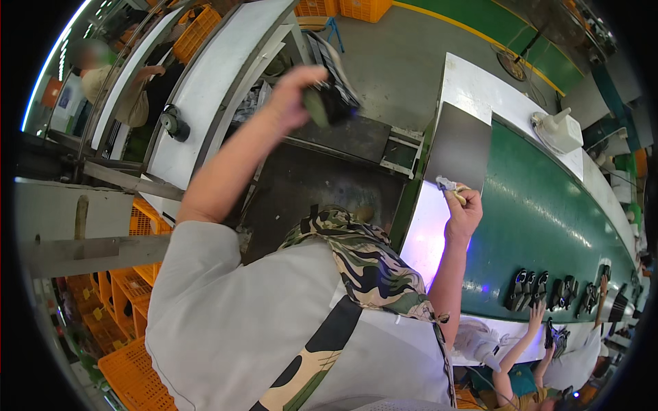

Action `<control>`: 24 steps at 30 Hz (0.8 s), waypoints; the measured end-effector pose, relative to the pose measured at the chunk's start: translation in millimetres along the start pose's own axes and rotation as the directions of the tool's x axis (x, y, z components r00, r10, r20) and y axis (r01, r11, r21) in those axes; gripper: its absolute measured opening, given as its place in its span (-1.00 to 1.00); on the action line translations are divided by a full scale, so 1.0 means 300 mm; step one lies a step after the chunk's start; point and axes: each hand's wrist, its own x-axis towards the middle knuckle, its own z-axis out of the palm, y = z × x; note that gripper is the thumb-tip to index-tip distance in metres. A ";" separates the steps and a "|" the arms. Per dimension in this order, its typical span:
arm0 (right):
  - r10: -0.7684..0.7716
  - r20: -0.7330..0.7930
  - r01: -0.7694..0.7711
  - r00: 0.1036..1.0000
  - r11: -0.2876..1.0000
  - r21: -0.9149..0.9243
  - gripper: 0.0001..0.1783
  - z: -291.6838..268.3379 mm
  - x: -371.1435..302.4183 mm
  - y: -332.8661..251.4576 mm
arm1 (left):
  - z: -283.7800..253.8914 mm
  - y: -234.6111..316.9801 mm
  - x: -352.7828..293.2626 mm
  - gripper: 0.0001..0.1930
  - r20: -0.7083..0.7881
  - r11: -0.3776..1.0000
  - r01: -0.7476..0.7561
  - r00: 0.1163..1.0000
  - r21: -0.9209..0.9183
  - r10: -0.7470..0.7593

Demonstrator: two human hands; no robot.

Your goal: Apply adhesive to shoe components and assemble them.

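Note:
Raised over the left side, my left hand [291, 99] is closed round a dark shoe [332, 101] with an olive-green underside. Motion smears both, so the shoe's details are lost. My right hand [464, 214] pinches a small brush [447, 185] with a yellowish handle; its pale, whitish tip points away from my fingers. This hand is above the lit white edge of the table, beside the green conveyor belt [541, 212]. Between my two arms is a dark, stained surface [329, 178].
Black sandals [528, 288] sit in pairs along the belt, where co-workers' hands [537, 316] reach in. A dark green shoe-like item [175, 123] rests on the white shelf [205, 75] at left. Orange crates [137, 373] stand behind. A white container [558, 131] is across the belt.

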 end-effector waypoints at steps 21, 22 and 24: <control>0.087 -0.429 -0.117 0.899 0.992 -0.042 -0.75 -0.225 -0.245 -0.056 | -0.092 -0.009 0.409 -0.42 0.247 -0.310 -0.203 0.963 0.929 0.108; 0.073 -0.455 -0.121 0.888 0.990 -0.079 -0.75 -0.219 -0.263 -0.084 | -0.051 -0.143 0.449 -0.43 0.334 -0.297 -0.326 0.942 0.898 -0.027; 0.032 -0.513 -0.101 0.858 0.989 -0.109 -0.76 -0.221 -0.304 -0.144 | 0.112 -0.431 0.479 -0.39 0.368 -0.202 -0.430 0.886 0.880 -0.284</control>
